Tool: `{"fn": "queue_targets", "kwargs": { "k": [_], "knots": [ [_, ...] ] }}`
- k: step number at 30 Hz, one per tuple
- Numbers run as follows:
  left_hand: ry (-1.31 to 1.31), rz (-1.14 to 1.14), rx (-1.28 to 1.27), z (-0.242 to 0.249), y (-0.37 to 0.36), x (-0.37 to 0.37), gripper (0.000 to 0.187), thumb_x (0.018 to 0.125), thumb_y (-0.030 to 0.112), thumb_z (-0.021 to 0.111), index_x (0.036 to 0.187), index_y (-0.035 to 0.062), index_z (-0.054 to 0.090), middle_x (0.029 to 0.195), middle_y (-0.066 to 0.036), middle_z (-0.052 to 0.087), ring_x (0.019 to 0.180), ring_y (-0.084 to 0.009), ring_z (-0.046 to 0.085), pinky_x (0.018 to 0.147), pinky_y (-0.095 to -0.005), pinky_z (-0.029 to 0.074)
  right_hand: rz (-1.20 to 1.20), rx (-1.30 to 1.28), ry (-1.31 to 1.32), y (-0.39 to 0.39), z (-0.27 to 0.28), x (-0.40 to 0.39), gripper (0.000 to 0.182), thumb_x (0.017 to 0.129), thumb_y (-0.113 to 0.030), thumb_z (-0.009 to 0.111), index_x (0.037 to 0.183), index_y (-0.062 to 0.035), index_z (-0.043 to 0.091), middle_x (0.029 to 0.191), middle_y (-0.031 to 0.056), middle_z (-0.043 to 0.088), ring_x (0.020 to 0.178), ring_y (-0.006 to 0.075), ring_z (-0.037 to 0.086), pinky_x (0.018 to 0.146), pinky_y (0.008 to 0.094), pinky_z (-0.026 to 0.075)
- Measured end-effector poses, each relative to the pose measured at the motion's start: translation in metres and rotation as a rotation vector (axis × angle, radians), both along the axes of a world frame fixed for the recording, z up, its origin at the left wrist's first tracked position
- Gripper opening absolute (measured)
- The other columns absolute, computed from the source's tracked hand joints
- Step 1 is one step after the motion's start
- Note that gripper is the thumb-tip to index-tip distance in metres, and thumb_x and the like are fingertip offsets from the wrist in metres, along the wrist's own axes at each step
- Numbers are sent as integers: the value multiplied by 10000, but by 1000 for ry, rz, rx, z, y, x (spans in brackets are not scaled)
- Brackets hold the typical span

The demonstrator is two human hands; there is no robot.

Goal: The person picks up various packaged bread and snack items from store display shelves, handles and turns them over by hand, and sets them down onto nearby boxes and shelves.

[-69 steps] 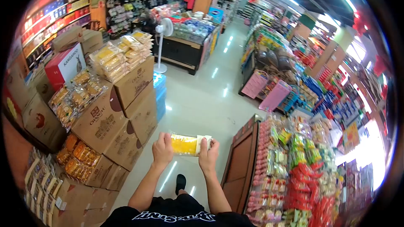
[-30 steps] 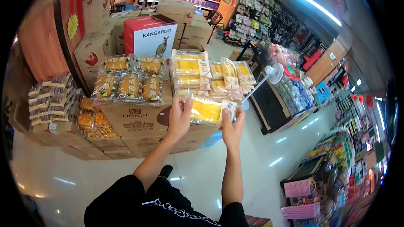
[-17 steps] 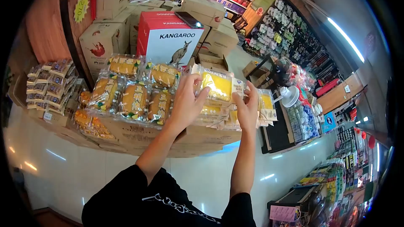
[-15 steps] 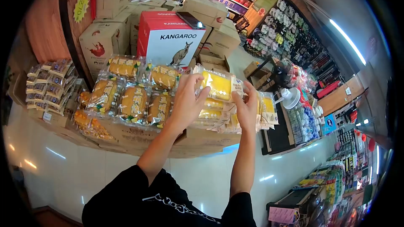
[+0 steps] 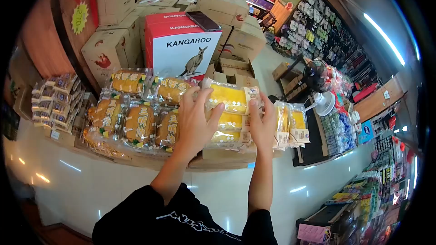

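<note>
Yellow cake in a clear packet [image 5: 228, 99] sits between the two hands, above a pile of similar packets [image 5: 227, 136]. The left hand [image 5: 198, 120] holds its near-left corner, thumb and forefinger spread around it; the right hand [image 5: 262, 122] pinches the other end, thumb over the pale label. Whether the packet's weight rests on the pile or on the fingers, I cannot tell.

Sliding looks the likeliest trouble: slick wrapping on slick wrapping should grip poorly, so an uneven push from one hand could send the packet skidding away from the fingertips toward the carton [image 5: 236, 66] beyond, or back toward the wrists and off the front. Squeezing hard could crush what looks like soft cake. Just left of the left hand, the brown cakes [image 5: 138, 122] lie close enough for its knuckles to catch and shift them. Well beyond that hand, a phone [image 5: 203, 21] lies on the kangaroo box [image 5: 179, 50], near its edge; a knock to the box could tip it off.
</note>
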State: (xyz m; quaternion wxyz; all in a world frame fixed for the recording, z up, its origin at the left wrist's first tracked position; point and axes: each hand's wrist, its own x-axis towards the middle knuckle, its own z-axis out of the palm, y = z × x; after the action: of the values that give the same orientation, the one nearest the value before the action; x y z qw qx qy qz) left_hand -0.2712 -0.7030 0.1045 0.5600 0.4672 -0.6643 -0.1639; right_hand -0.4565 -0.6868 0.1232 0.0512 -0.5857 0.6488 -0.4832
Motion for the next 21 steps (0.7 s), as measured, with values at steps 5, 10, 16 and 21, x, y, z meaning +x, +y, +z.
{"fn": "queue_targets", "kwargs": {
  "k": [5, 10, 16, 21],
  "knots": [
    [72, 41, -126, 13, 18, -2, 454, 858, 183, 666, 1247, 20, 499, 1320, -198, 431, 1248, -340, 385, 1057, -443, 289, -10, -111, 0, 21, 3, 2, 461, 916, -189, 605, 1294, 39, 472, 1351, 215, 471, 1227, 339, 464, 948, 407, 414],
    [382, -240, -427, 1, 48, -19, 423, 785, 129, 676, 1144, -2, 494, 1216, -251, 445, 1133, -336, 442, 985, -422, 344, -242, -327, 56, 74, -7, -8, 423, 890, -106, 619, 1283, -7, 495, 1362, 166, 476, 1182, 257, 495, 885, 330, 438],
    [514, -604, -422, -16, 86, -40, 402, 763, 104, 653, 1111, -15, 491, 1150, -241, 489, 1052, -316, 493, 934, -414, 381, -581, -261, 36, 197, -47, -20, 411, 873, -85, 637, 1259, -30, 506, 1334, 131, 488, 1126, 221, 519, 861, 312, 451],
    [431, -846, -208, -31, 125, -48, 371, 794, 94, 648, 1113, -37, 512, 1137, -220, 530, 1030, -305, 516, 917, -383, 402, -984, -36, -129, 344, -114, 9, 453, 854, -100, 665, 1265, -16, 493, 1265, 146, 506, 1059, 243, 541, 816, 338, 473]
  ]
}}
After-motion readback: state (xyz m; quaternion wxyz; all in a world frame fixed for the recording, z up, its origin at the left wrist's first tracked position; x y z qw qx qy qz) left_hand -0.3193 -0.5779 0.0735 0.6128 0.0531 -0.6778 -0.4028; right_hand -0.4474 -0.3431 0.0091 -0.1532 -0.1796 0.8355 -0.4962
